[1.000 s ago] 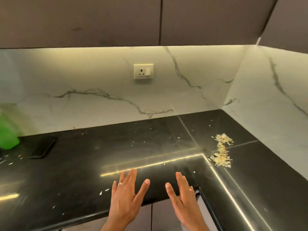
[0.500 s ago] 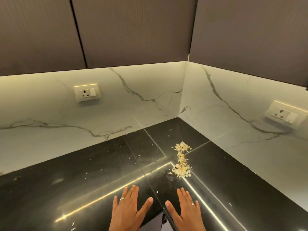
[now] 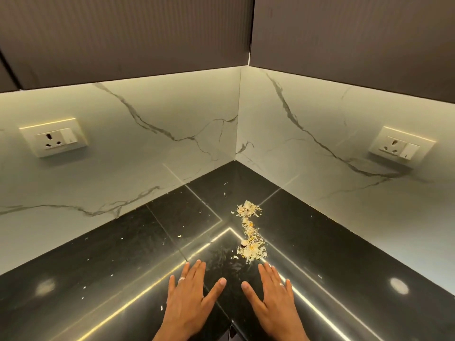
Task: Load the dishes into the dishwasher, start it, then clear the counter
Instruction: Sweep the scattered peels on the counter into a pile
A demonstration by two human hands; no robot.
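Black polished stone forms the worktop (image 3: pixel 103 262), which turns an inside corner under dark ribbed wall cabinets (image 3: pixel 128 35). Strip lighting beneath the cabinets washes the white, grey-veined marble backsplash (image 3: pixel 152 153) and mirrors on the stone as bright lines that meet in a right angle near the middle. One wall socket (image 3: pixel 53 137) sits on the left wall panel, and a second socket (image 3: pixel 401 146) on the right one. Two round light reflections show on the stone, one far left and one far right.

A trail of pale, flaky food scraps (image 3: pixel 250 232) with a few yellow bits lies on the worktop near the corner, running from a small heap further back to a larger heap nearer the person. Tiny loose flecks are scattered over the stone to the left of it.

Both hands are held flat, palms down, at the near edge. The left hand (image 3: pixel 188 301) has straight fingers held together and the thumb spread, with a ring on one finger. The right hand (image 3: pixel 274 299) mirrors it, also ringed, its fingertips just short of the nearer heap. Neither hand holds anything.
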